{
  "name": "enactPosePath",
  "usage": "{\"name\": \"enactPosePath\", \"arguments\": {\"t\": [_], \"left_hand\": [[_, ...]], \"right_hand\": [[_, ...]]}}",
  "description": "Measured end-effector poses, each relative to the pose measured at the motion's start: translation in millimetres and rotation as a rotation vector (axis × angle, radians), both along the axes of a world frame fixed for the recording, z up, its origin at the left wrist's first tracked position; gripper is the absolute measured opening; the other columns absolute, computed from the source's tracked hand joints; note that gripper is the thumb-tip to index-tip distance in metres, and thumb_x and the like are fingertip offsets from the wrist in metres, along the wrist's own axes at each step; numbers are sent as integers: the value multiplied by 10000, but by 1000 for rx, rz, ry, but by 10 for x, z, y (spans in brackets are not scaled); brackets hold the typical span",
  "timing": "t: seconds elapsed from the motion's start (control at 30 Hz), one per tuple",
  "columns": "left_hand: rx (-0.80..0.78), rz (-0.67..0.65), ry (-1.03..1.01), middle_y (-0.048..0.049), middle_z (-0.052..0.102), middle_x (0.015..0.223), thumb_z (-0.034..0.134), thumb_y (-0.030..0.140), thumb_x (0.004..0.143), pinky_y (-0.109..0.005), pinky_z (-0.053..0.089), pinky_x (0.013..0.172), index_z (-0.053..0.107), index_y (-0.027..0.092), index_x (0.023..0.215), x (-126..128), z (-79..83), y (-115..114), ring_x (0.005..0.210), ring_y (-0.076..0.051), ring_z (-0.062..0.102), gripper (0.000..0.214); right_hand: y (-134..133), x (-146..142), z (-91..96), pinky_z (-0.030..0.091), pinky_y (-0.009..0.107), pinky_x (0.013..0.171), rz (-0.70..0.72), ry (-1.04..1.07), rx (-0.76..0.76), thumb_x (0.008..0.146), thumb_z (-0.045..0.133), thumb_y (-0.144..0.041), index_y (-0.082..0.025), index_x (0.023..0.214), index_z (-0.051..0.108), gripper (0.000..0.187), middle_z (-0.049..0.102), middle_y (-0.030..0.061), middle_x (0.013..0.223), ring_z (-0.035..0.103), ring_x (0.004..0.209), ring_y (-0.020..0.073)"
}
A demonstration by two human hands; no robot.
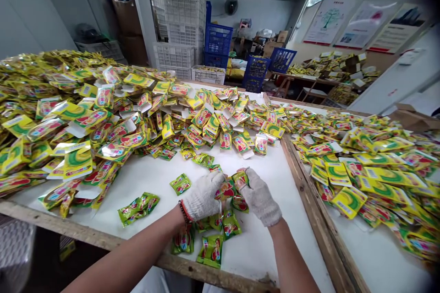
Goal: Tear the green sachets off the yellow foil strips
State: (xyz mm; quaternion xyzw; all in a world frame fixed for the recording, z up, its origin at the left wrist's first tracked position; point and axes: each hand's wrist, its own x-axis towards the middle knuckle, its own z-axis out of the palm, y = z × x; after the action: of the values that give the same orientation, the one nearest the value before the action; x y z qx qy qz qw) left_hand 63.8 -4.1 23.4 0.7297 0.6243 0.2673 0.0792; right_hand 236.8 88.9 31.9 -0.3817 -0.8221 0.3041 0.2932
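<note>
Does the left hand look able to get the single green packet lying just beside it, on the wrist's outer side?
Probably yes. The packet lies close to the left hand on bare white table, with nothing covering it, though the fingers are now at other packets.

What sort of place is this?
Probably a small packing workshop: heaps of yellow cartons and loose green packets on a white worktable, with stacked white crates behind.

Glossy plastic packets (212,251), rough wooden divider (313,206)
</note>
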Motion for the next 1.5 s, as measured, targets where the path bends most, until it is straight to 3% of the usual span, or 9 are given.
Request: {"name": "enactPosePath", "arguments": {"t": [0.1, 0.2, 0.53, 0.7, 0.83, 1.0, 1.23, 1.37, 1.5], "left_hand": [[21, -79, 5, -122, 583, 1166, 660, 386, 677, -431, 450, 908, 484, 190, 1209, -124, -6, 30, 1057, -307, 566, 593], [9, -126, -63, -117, 592, 1141, 660, 349, 670, -406, 456, 899, 468, 185, 1229, -175, -23, 44, 1039, -290, 576, 613], [-36, -31, 160, -101, 586, 1149, 710, 342, 636, -454, 432, 854, 489, 235, 1288, -190, 39, 44, 1009, -327, 551, 697], [-48, -68, -51, -130, 545, 1239, 645, 321, 703, -407, 442, 930, 456, 181, 1287, -236, -10, 29, 1114, -297, 533, 629], [-40, -4, -171, -104, 592, 1071, 630, 324, 708, -376, 482, 832, 492, 174, 1115, -162, -31, 31, 972, -260, 580, 455], [39, 47, -196, -102, 584, 1025, 597, 323, 733, -373, 480, 831, 490, 170, 1086, -113, -6, 33, 941, -246, 578, 399], [101, -9, -152, -100, 563, 1106, 626, 226, 680, -389, 468, 890, 476, 194, 1217, -236, 2, 14, 1018, -253, 553, 559], [83, -57, -156, -110, 557, 1131, 650, 236, 678, -395, 463, 911, 489, 185, 1220, -241, 27, 5, 1044, -264, 547, 568], [57, -24, -259, -95, 568, 1119, 656, 266, 695, -366, 478, 890, 481, 187, 1193, -232, 7, 10, 1017, -238, 566, 534]], "right_hand": [[51, 38, -27, 473, 301, 740, 35, -3, -129, 795, 533, -280, -193, 1016, 588, 244, 663, 47, 910, 607, 803, 190], [38, -3, -86, 480, 331, 796, -65, 72, -157, 792, 556, -327, -183, 1023, 604, 277, 678, 74, 975, 617, 871, 215], [41, 15, -40, 460, 300, 727, -132, 73, -167, 763, 603, -375, -189, 896, 658, 235, 692, 31, 850, 602, 777, 192], [67, 41, 4, 471, 286, 672, -275, 292, -200, 744, 633, -448, -180, 895, 612, 308, 657, 32, 819, 585, 734, 180], [-28, -62, 4, 460, 261, 583, -417, 418, -165, 739, 645, -484, -195, 843, 544, 323, 614, 11, 750, 548, 635, 153], [-94, -116, -16, 461, 273, 652, -318, 251, -95, 754, 638, -463, -200, 811, 562, 279, 622, 10, 728, 552, 668, 160], [-12, 38, 81, 479, 268, 621, -93, 214, -317, 723, 656, -433, -176, 873, 676, 298, 689, 28, 773, 596, 681, 172], [-17, 63, 135, 494, 277, 667, -38, 159, -333, 723, 636, -390, -183, 895, 716, 281, 710, 37, 822, 619, 737, 186], [-44, 49, 173, 482, 273, 623, -111, 152, -206, 749, 603, -397, -181, 886, 711, 278, 698, 41, 776, 600, 686, 182]]}}
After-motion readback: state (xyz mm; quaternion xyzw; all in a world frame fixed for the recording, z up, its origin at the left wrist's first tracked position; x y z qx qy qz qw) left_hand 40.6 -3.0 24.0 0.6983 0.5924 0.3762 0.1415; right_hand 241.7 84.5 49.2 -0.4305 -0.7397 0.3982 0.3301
